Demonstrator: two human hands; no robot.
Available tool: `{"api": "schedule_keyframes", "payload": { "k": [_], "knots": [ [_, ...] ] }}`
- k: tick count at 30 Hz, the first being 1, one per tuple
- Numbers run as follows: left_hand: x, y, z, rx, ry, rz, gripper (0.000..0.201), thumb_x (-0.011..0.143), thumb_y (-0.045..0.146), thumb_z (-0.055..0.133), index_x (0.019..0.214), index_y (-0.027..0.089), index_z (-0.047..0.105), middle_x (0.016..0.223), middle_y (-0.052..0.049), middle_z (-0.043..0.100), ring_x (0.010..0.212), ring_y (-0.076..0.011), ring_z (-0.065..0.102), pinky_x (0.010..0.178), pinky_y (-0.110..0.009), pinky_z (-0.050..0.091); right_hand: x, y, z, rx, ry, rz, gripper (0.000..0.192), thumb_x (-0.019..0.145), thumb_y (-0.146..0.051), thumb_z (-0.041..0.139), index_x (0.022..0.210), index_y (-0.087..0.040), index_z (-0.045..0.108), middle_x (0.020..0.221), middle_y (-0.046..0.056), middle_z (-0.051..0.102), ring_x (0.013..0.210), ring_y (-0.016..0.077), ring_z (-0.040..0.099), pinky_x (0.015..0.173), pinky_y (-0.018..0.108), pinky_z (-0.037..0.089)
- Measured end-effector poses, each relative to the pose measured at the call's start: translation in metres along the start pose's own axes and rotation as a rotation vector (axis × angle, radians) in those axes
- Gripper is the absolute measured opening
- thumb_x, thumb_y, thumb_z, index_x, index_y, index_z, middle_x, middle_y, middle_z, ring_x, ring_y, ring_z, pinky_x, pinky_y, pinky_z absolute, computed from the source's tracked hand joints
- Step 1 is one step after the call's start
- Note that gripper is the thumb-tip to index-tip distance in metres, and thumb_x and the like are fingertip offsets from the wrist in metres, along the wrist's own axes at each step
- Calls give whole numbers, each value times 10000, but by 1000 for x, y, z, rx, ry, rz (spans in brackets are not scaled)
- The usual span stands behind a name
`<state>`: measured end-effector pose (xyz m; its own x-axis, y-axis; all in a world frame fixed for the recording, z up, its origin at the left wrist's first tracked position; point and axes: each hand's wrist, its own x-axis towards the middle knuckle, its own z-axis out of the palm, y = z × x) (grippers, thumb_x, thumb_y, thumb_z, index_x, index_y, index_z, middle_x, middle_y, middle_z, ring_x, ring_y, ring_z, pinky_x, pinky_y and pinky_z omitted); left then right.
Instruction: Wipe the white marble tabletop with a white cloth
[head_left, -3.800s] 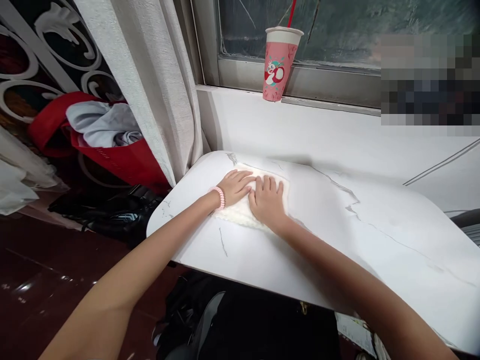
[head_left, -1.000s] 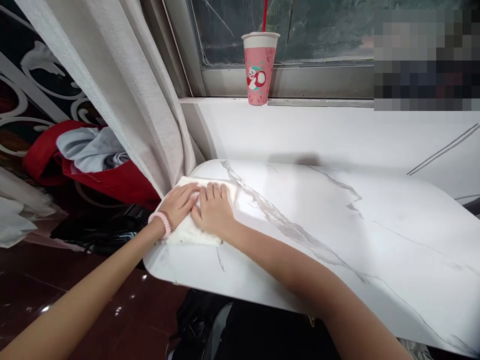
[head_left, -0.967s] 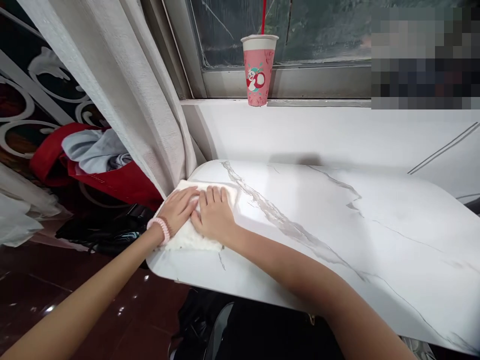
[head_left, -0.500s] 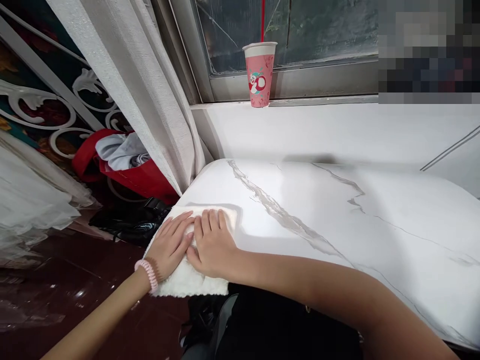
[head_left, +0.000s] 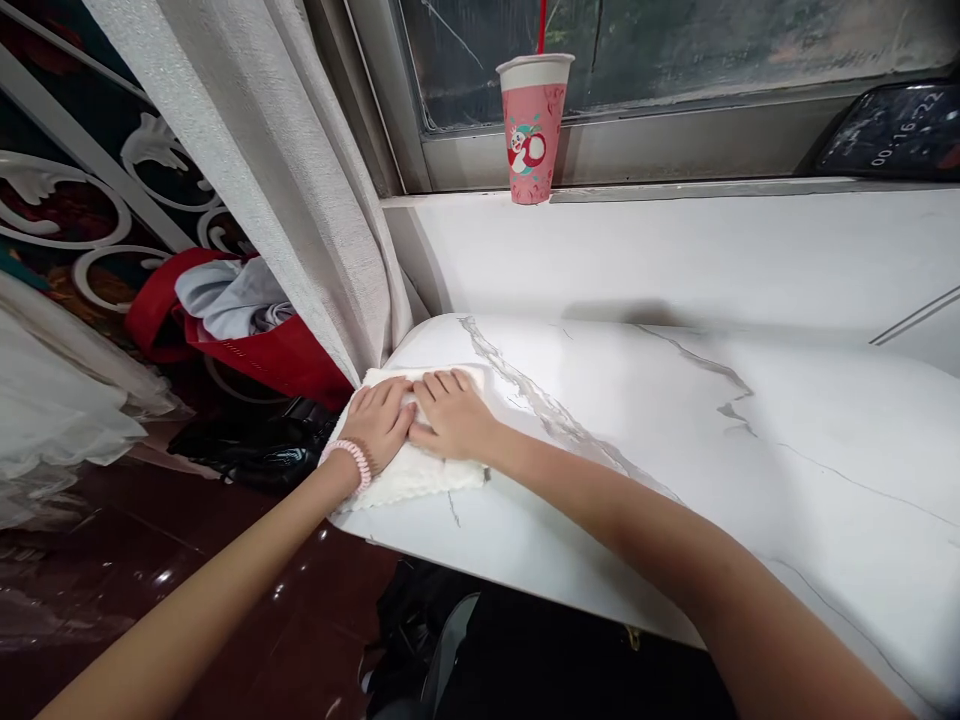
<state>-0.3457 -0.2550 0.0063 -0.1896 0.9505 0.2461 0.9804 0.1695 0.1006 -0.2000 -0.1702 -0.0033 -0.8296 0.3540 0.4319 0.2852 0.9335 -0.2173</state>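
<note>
A white fluffy cloth [head_left: 420, 482] lies spread on the left end of the white marble-patterned table [head_left: 660, 400]. My left hand [head_left: 377, 425], with a pink coil band at the wrist, presses flat on the cloth with fingers stretched out. Right beside it, my right hand [head_left: 454, 417] also rests flat on the cloth, its fingers extended. The two hands touch or nearly touch at the thumbs. Neither hand grips the cloth; both stay on top of it.
A pink paper cup [head_left: 534, 135] with a red straw stands on the window ledge, and a dark phone [head_left: 892, 130] leans at the right. A pale curtain [head_left: 300, 180] hangs at the table's left corner. Behind it sits a red bag [head_left: 285, 365] holding grey fabric.
Both hands and the cloth have slid away from me across the table, toward the wall. The table's front edge now shows below the cloth. The view has shifted slightly.
</note>
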Motion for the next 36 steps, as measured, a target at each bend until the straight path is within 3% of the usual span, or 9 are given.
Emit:
{"api": "schedule_keyframes", "payload": {
  "k": [3,8,14,20,26,32,36],
  "knots": [
    [30,3,8,4,-6,-12,411,935,367,266,1218,204,515,1302,-130,606,1239,-292,529,1106,-501,330,15,31,2,0,18,-10,468,918,-397,533,1269,-88,554,1286,172,598,1199,289,497,1101,461,299],
    [89,-1,19,-35,-35,49,410,934,360,273,1203,197,536,1287,-126,609,1240,-290,521,1097,-481,333,40,71,8,-9,16,106,454,937,-393,511,1281,-100,549,1310,153,591,1236,272,485,1117,430,270],
    [152,-18,36,-110,-53,124,382,925,386,303,1177,238,550,1274,-83,623,1228,-278,522,1096,-479,340,68,101,16,-52,41,255,464,960,-424,471,1293,-109,544,1310,154,594,1225,294,484,1110,445,267],
    [198,-26,49,-93,-63,170,382,913,386,304,1159,234,555,1251,-79,631,1219,-263,542,1095,-454,361,88,124,19,-110,64,327,460,970,-410,450,1306,-107,534,1277,158,610,1216,286,491,1104,439,278],
    [221,-28,55,-84,-82,210,387,924,372,292,1187,232,540,1256,-83,626,1224,-262,544,1084,-462,371,97,140,23,-106,117,339,444,962,-389,464,1275,-89,562,1266,168,625,1189,300,509,1091,452,299],
    [220,-25,55,-33,-82,192,422,923,370,271,1210,211,537,1270,-109,621,1225,-274,549,1080,-446,372,93,139,21,-112,97,337,514,972,-403,450,1352,-62,506,1343,177,582,1247,303,474,1129,453,260],
    [215,-9,56,-7,-63,158,402,927,355,282,1204,219,539,1272,-104,631,1222,-271,552,1079,-444,369,82,144,15,-105,87,326,495,977,-382,454,1364,-76,500,1381,162,563,1271,286,466,1144,437,247]
  ]
}}
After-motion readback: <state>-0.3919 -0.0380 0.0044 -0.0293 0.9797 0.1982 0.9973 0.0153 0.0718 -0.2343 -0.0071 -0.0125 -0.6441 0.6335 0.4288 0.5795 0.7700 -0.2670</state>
